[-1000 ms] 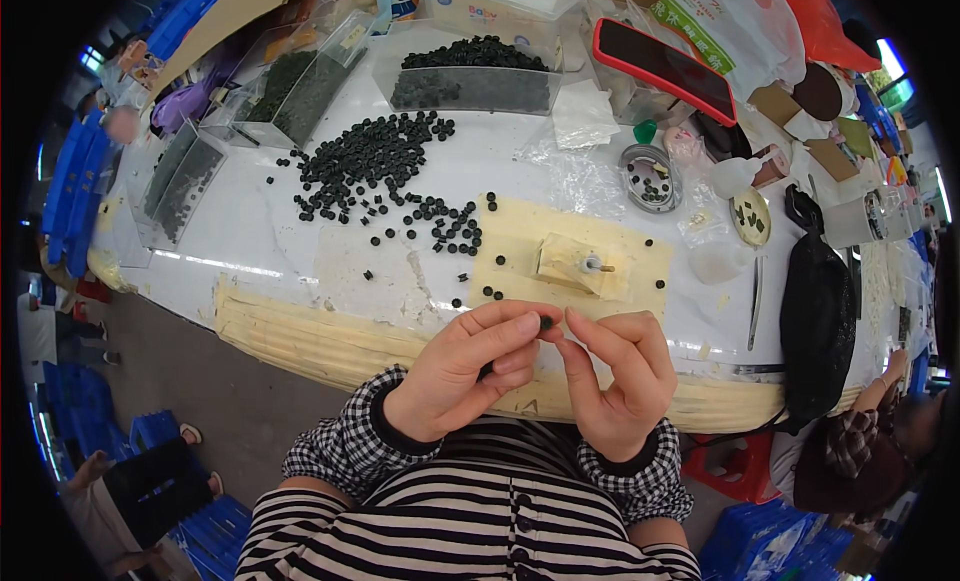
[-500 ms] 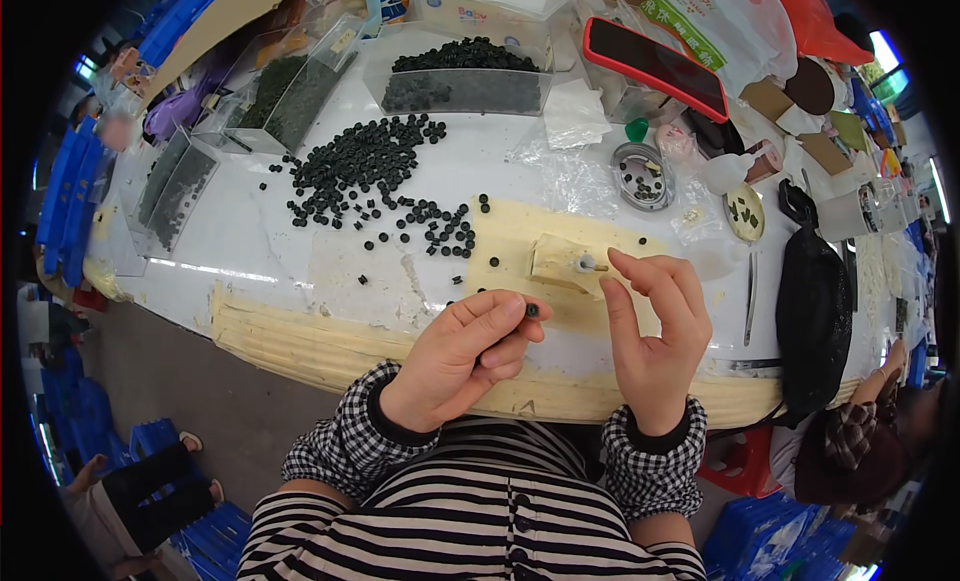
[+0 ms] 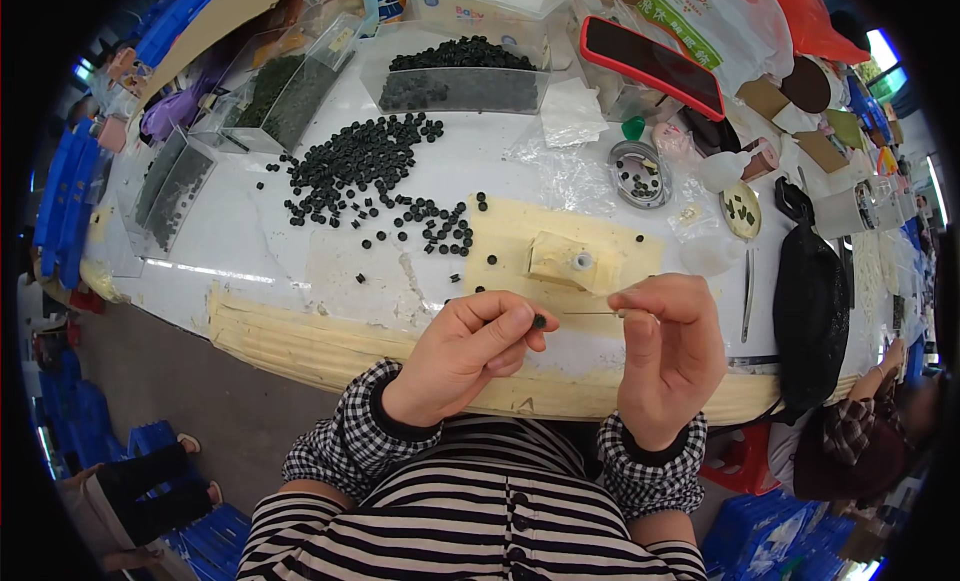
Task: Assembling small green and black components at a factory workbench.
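Between the thumb and fingers of my left hand [image 3: 470, 351] is a small black round part [image 3: 540, 321], its end facing right. My right hand [image 3: 672, 353] pinches a thin needle-like rod [image 3: 590, 312], which points left toward that part; a small gap seems to lie between them. Just beyond both hands, a block wrapped in beige tape [image 3: 553, 259] rests on a beige taped sheet [image 3: 500, 221]. A short white tube end [image 3: 583, 262] sticks out of the block. Many like black parts [image 3: 360, 161] lie heaped and scattered to the left.
Clear bins with black pieces [image 3: 460, 76] stand at the back, and more bins [image 3: 275, 101] at the left. A red-cased phone [image 3: 655, 66], a round glass dish [image 3: 638, 176], tweezers [image 3: 748, 296] and a black bag [image 3: 812, 311] lie to the right.
My right hand has come down from the block's white tube, and the thin rod now shows in its pinch, aimed at the black part. My left hand has barely moved.
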The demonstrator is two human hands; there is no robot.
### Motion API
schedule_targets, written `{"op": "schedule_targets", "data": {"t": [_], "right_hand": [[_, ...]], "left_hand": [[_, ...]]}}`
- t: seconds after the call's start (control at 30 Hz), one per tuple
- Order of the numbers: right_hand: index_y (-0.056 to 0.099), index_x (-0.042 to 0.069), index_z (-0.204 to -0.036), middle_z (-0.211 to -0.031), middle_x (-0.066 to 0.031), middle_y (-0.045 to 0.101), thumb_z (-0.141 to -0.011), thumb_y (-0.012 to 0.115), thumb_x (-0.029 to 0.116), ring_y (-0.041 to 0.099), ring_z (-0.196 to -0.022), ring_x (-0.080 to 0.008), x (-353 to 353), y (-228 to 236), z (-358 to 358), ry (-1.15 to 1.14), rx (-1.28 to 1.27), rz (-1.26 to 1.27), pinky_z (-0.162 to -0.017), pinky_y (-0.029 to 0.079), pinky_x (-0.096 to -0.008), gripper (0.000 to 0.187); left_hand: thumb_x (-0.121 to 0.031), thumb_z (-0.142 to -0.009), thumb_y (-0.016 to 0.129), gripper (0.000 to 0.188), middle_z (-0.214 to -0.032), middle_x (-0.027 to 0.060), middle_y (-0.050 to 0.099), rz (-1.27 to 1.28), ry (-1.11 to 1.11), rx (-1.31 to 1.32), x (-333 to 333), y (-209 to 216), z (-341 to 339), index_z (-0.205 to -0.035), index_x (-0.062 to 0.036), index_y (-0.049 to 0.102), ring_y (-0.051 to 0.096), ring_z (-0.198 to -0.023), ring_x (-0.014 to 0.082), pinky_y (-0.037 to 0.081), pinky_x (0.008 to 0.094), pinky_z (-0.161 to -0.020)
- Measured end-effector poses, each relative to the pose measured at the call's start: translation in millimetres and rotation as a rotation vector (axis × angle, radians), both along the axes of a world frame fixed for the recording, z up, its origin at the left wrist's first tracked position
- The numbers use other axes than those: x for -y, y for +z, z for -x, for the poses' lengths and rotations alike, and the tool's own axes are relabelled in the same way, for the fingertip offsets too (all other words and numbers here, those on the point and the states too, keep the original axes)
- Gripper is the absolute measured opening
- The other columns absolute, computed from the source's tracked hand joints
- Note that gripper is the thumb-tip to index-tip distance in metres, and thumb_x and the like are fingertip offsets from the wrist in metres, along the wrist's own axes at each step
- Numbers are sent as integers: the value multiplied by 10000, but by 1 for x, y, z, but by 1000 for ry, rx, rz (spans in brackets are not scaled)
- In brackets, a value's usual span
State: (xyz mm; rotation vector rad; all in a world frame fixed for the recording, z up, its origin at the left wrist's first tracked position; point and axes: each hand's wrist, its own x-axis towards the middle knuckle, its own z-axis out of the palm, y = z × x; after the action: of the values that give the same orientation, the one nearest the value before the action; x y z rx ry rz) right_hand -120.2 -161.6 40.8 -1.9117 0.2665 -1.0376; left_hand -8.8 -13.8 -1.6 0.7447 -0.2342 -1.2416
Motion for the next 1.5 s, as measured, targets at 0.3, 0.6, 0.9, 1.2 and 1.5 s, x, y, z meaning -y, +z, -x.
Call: {"op": "schedule_targets", "data": {"t": [0.3, 0.6, 0.9, 1.2, 1.5], "right_hand": [[492, -50, -987, -918, -147, 582, -989, 478, 119, 658, -819, -211, -8, -3, -2, 258, -121, -221, -731, 573, -333, 169], [563, -55, -952, -866, -120, 641, -911, 591, 0, 666, -769, -160, -11, -9, -6, 213, -34, -243, -683, 540, -245, 74], [551, -51, -978, -890, -112, 628, -918, 573, -4, 658, -803, -165, -10, -7, -5, 174, -3, -257, -732, 534, -259, 78], [631, -3, -865, -833, -101, 611, -790, 700, -4, 586, -714, -241, 12, -13, -20, -235, -117, 399, -618, 471, -316, 102], [694, 54, -1001, -823, -69, 604, -705, 744, -6, 552, -755, -240, 2, -8, -9, -253, -158, 485, -652, 442, -321, 306]], "left_hand": [[-171, -995, 501, 219, -970, 67, 609, 26, -29, -10, -1, -2, -1, -1071, -2, 620, 375, -613, 42, 337, 187, -573], [-177, -993, 506, 231, -978, 65, 604, 43, -34, -12, -2, -4, -1, -1087, -2, 624, 373, -620, 39, 333, 180, -572], [-174, -991, 511, 218, -917, 58, 612, 17, -7, -12, -2, -2, 0, -1052, 0, 627, 370, -603, 36, 336, 180, -569], [-163, -963, 569, 205, -788, -2, 601, -94, 85, 205, -4, 7, 1, -1046, 2, 658, 408, -596, 19, 330, 175, -543], [-133, -928, 619, 172, -818, -2, 647, -162, 221, 408, -7, 14, 1, -1006, 7, 683, 525, -737, 46, 430, 195, -674]]}}
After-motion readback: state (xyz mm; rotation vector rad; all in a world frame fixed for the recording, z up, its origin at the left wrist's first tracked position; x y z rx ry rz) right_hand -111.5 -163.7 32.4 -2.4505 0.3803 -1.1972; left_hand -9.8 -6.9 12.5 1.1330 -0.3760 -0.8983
